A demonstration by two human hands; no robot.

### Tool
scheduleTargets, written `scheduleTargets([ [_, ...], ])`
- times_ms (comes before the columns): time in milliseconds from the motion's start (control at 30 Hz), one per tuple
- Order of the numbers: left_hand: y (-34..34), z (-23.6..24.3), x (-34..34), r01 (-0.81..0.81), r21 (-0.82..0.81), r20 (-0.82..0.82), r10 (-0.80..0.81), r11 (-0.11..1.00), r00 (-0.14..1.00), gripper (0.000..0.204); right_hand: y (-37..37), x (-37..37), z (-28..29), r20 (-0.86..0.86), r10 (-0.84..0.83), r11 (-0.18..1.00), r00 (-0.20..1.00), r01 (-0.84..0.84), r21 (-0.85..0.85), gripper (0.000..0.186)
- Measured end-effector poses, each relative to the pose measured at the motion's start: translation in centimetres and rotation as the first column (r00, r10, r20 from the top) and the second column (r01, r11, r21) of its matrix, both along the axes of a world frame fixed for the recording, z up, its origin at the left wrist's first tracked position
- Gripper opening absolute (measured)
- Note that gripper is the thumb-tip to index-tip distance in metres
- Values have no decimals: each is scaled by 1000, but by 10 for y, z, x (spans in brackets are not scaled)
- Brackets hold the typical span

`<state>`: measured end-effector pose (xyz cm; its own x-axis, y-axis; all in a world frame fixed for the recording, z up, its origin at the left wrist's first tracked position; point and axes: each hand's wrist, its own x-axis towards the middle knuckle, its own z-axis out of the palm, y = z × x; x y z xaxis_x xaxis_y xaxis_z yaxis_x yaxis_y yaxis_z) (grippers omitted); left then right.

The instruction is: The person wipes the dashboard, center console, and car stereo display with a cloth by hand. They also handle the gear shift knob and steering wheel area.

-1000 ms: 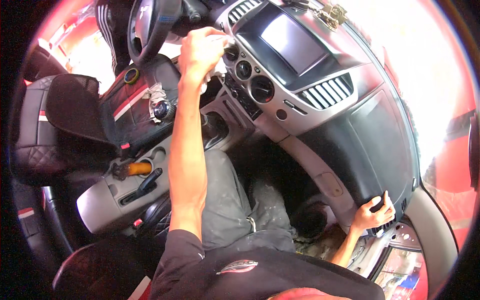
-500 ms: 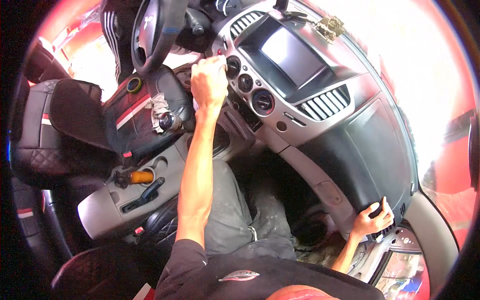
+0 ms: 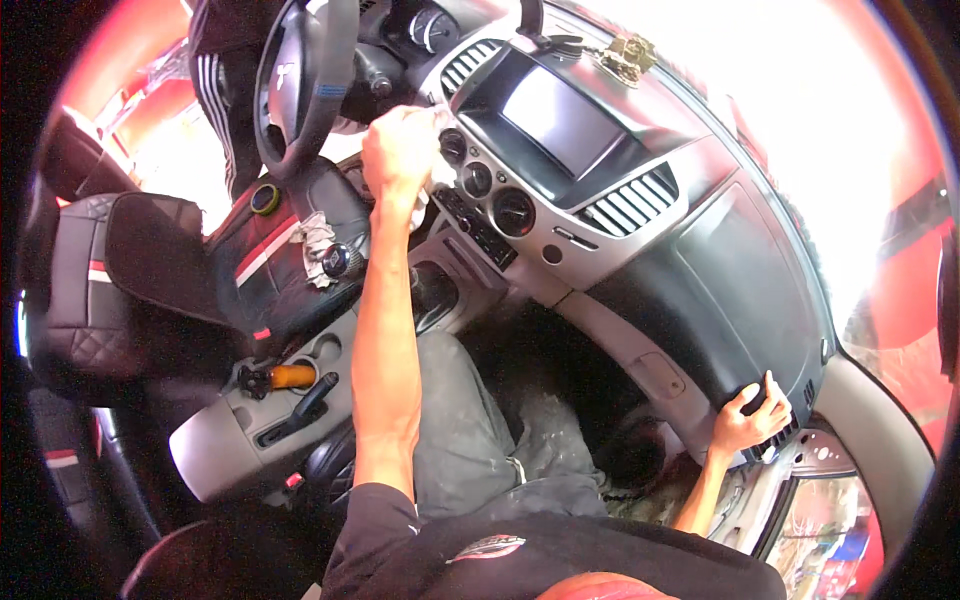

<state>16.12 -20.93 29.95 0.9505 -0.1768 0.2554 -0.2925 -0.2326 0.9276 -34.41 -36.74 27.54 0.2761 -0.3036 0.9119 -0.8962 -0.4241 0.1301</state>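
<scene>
My left hand [image 3: 400,150] is closed in front of the grey centre panel [image 3: 550,228], beside the leftmost round control knob [image 3: 452,146]. Bits of a whitish cloth [image 3: 442,168] show past its fingers and below the wrist. On the far right end of the black dashboard [image 3: 700,300], my right hand [image 3: 750,418] rests with its fingers apart over a side air vent [image 3: 775,441], holding nothing. A dark screen [image 3: 565,115] with a bright reflection sits above the knobs. How the fingers grip the cloth is hidden.
A steering wheel [image 3: 300,90] stands at the upper left, with a person in dark striped trousers [image 3: 215,110] beyond it. On the driver's seat lie a round yellow-rimmed tin [image 3: 265,199] and a crumpled rag [image 3: 317,245]. An orange-handled brush [image 3: 290,377] sits by the handbrake [image 3: 318,396].
My left hand has shifted slightly left along the panel with the cloth, showing more of the slots under the knobs. My right hand stays at the dashboard's end. The view has tilted a little.
</scene>
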Motion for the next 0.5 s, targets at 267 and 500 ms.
scheduleTargets([
  [267,-11,-62,-26,-30,306,427,-109,951,898,22,-1,3,3,4,7,999,1000,-7,-37,23],
  [500,8,-49,-42,56,-25,511,-36,998,859,16,-2,1,1,3,1,1000,1000,-1,-27,24],
])
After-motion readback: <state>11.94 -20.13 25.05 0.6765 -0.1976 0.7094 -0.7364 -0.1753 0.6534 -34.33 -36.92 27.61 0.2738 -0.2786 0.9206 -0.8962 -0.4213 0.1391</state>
